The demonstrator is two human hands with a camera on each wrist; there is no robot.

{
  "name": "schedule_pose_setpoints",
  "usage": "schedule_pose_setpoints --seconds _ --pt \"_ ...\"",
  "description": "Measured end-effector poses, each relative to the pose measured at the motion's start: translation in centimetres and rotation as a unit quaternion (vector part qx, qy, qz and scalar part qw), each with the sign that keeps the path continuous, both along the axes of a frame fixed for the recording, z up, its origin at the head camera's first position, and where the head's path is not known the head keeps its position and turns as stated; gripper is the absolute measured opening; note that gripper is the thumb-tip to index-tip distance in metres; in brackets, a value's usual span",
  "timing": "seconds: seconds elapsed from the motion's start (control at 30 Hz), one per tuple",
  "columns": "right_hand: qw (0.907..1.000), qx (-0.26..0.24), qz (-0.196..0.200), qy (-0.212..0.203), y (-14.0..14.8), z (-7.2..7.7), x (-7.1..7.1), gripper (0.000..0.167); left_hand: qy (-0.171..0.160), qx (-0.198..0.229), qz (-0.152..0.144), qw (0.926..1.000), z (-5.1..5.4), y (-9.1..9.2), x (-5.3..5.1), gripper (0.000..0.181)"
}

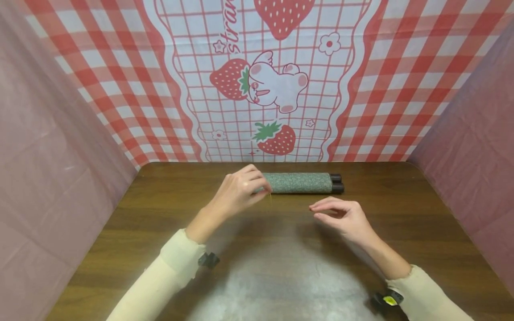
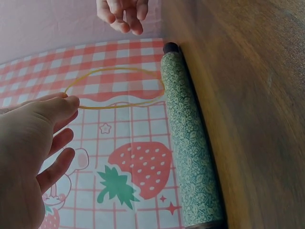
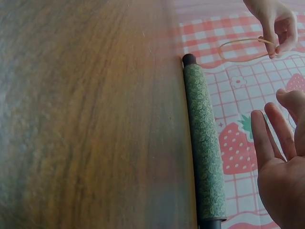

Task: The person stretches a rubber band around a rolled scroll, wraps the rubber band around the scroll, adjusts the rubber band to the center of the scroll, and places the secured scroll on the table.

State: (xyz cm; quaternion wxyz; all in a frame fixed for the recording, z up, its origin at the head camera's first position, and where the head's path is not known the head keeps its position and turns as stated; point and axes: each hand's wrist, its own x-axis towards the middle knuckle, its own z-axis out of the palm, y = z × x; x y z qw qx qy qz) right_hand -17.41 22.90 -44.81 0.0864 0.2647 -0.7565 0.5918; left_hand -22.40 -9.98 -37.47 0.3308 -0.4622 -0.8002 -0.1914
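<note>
A thin yellow rubber band (image 2: pixel 116 68) hangs as a loop from the left hand (image 1: pixel 245 189), pinched between thumb and index finger. The same band (image 3: pixel 233 61) shows in the right wrist view below the fingertips of the left hand (image 3: pixel 276 26). The right hand (image 1: pixel 345 218) is held above the table to the right, fingers gently bent and holding nothing. Behind both hands lies a green patterned scroll (image 1: pixel 301 183) with dark rod ends, its left end hidden by the left hand in the head view.
The brown wooden table (image 1: pixel 273 267) reaches back to a red-and-white checked cloth (image 1: pixel 401 89) with strawberry prints. Pinkish curtains (image 1: pixel 52 156) hang on both sides. Small dark devices (image 1: pixel 209 259) are worn at the cuffs.
</note>
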Motion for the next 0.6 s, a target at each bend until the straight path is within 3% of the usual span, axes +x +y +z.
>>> schedule_pose_setpoints --seconds 0.33,0.6 --pt "0.9999 0.001 -0.011 0.005 -0.02 0.0 -0.12 0.009 0.006 0.0 -0.003 1.0 0.19 0.13 0.05 0.014" --pt "0.9995 0.001 -0.027 -0.019 -0.02 0.24 -0.09 0.01 0.011 0.001 -0.007 0.9999 0.21 0.27 -0.2 0.014"
